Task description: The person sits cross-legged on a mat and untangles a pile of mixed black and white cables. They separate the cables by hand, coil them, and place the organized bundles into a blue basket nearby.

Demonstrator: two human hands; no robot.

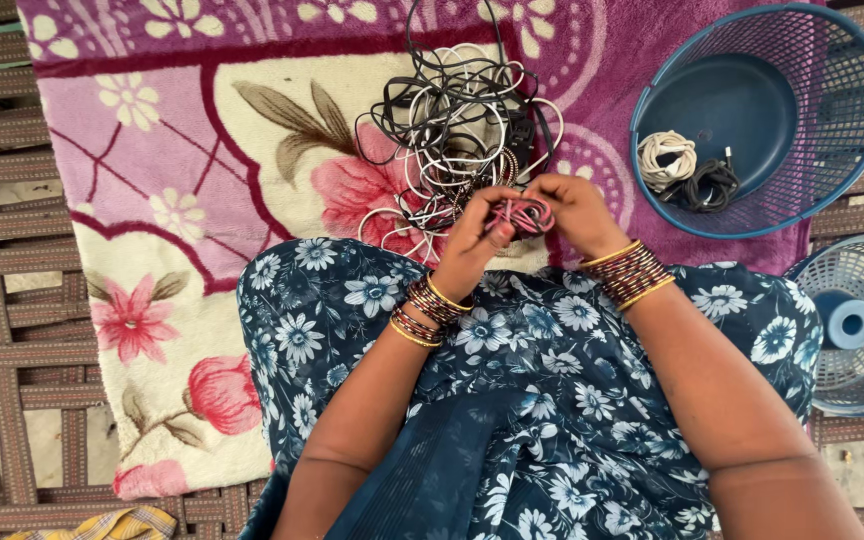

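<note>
left hand (pixel 472 240): grip pinched on the small pink-and-dark coiled cable (pixel 524 215), held above the lap | tangled heap of black and white cables (pixel 452 120) just beyond on the floral blanket (pixel 152 150) | right hand (pixel 577 212): clasps the same coil | cable likely light, limp, springy; best held across its loops | blue mesh plastic basket (pixel 852 120): two bundled cables inside

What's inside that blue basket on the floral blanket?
Inside the blue basket lie two coiled cables: a white cable bundle and, touching it, a black cable bundle. The rest of its floor shows bare; nothing beneath the coils can be seen.
</note>
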